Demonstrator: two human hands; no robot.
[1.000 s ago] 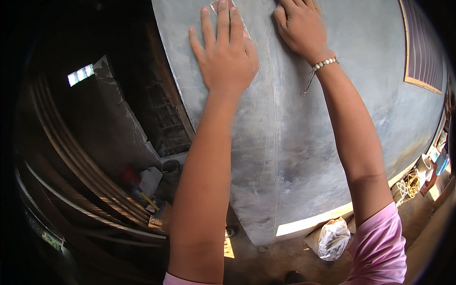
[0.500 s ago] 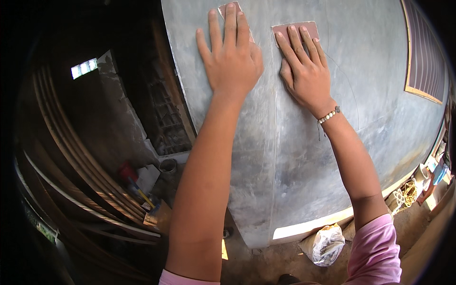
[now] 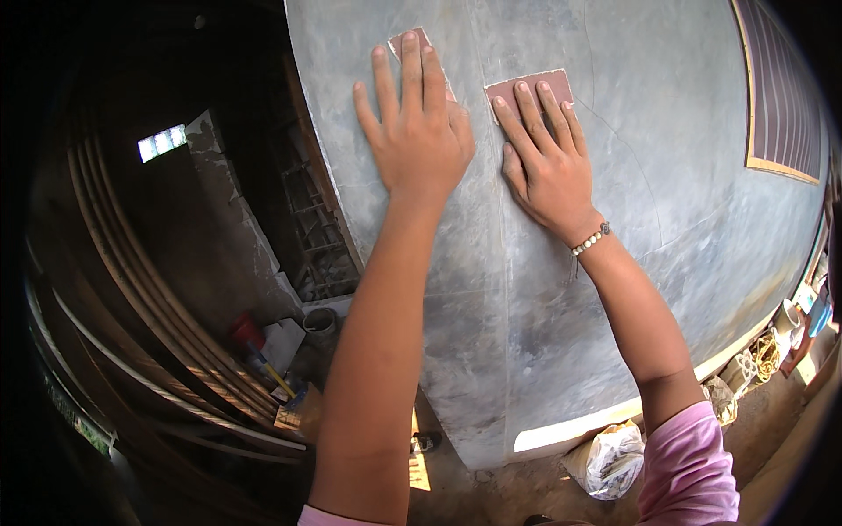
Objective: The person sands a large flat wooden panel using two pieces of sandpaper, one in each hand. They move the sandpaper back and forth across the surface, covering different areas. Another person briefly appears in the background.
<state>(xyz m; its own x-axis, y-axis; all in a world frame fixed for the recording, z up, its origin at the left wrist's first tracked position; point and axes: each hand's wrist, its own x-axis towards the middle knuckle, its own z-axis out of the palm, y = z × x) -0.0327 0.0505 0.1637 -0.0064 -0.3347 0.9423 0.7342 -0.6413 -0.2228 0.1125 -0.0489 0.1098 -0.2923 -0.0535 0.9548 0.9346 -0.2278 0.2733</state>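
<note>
Against a grey plastered wall, my left hand holds a reddish-brown piece of sandpaper flat under its stretched fingers. Only the sheet's upper corner and a strip of its right edge show. To the right of a vertical seam, my right hand presses a second sheet of sandpaper to the wall, fingers spread over it and thumb tucked in on the left. Its pale torn top edge stands above the fingertips. A beaded bracelet circles my right wrist. Both palms hide the lower parts of the sheets.
Left of the wall's edge lies a dark opening. Long bent-looking poles lean there, near a bucket and a red container. A white plastic sack sits at the wall's foot. A wood-framed striped panel is at upper right.
Both hands, with the sandpaper under them, sit lower and slightly farther left in the picture. The whole view has also shifted a little. Both hands keep their sheets.
</note>
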